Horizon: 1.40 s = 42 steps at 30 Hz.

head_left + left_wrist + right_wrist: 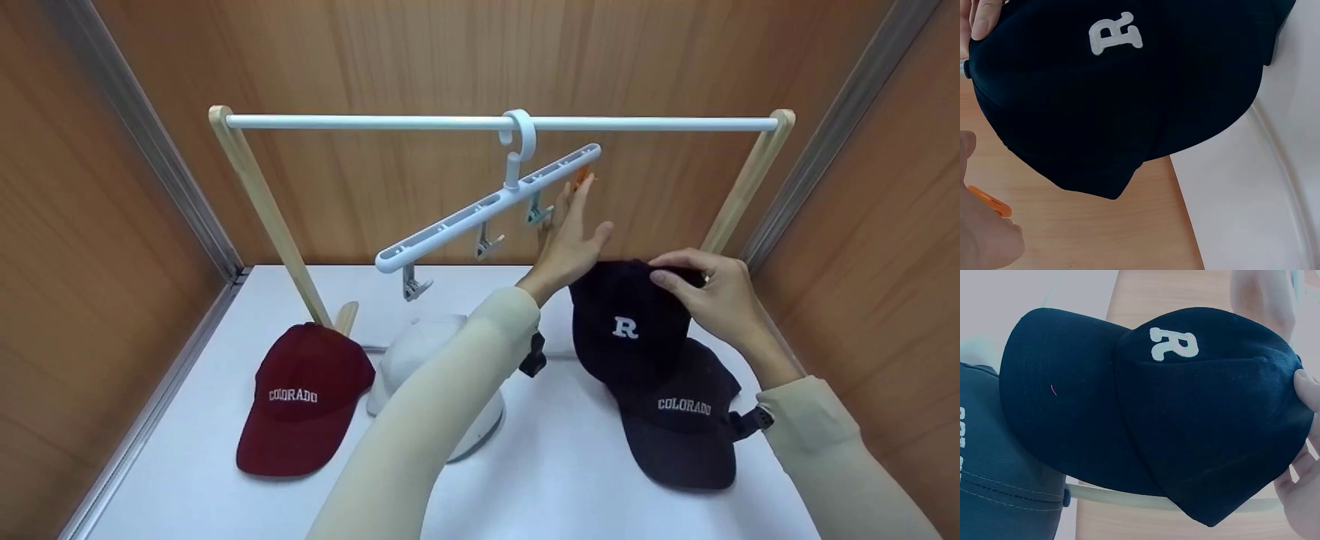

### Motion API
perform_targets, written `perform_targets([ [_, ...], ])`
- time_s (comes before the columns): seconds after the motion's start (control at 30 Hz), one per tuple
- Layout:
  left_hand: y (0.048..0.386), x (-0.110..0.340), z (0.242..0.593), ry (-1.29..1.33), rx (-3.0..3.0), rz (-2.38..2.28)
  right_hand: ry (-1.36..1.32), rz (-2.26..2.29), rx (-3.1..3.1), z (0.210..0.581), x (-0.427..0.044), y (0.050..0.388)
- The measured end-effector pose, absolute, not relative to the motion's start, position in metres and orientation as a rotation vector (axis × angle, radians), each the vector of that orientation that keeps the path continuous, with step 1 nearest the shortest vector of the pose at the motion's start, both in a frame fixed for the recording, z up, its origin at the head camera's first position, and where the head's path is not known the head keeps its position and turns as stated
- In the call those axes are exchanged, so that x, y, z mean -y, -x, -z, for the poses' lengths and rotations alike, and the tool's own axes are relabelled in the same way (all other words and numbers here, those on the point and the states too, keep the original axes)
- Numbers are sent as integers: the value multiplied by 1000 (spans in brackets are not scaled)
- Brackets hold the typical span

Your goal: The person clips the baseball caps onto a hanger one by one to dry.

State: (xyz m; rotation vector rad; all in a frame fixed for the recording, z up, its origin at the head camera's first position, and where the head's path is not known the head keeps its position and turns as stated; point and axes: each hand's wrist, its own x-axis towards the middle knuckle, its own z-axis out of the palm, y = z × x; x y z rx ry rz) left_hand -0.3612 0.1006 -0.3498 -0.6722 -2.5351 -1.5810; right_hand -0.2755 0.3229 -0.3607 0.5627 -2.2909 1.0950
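L hand (568, 244) @ part-hidden orange clip (991, 202)

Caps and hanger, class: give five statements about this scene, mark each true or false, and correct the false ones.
1. The right hand holds the cap marked R. True.
2. The red cap reads COLORADO. True.
3. The left hand rests on the red cap. False: it is raised by the orange clip.
4. The hanger hooks over the white bar. True.
5. In the head view, the red cap is the rightmost cap. False: it is the leftmost.
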Motion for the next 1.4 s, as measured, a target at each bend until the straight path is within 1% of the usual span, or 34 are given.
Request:
perform_targets([
  [0.2, 369, -101, 344, 681, 2480, 1617, -585, -1069, 2285, 361, -324, 277],
  [0.4, 369, -101, 344, 712, 2453, 1665, -567, -1069, 2294, 359, -323, 275],
  [0.53, 368, -103, 344, 624, 2454, 1694, -530, -1076, 2321, 359, -322, 274],
  [0.7, 367, -105, 340, 502, 2404, 1876, -523, -1084, 2325, 361, -325, 277],
  [0.9, 367, -107, 337, 550, 2349, 1984, -514, -1073, 2316, 363, -325, 277],
  [1.07, 365, -109, 335, 569, 2345, 1998, -523, -1070, 2317, 357, -319, 271],
  [1.2, 365, -110, 334, 615, 2331, 1990, -534, -1069, 2314, 353, -317, 269],
  [1.4, 364, -110, 333, 656, 2348, 1902, -539, -1067, 2321, 359, -323, 276],
])
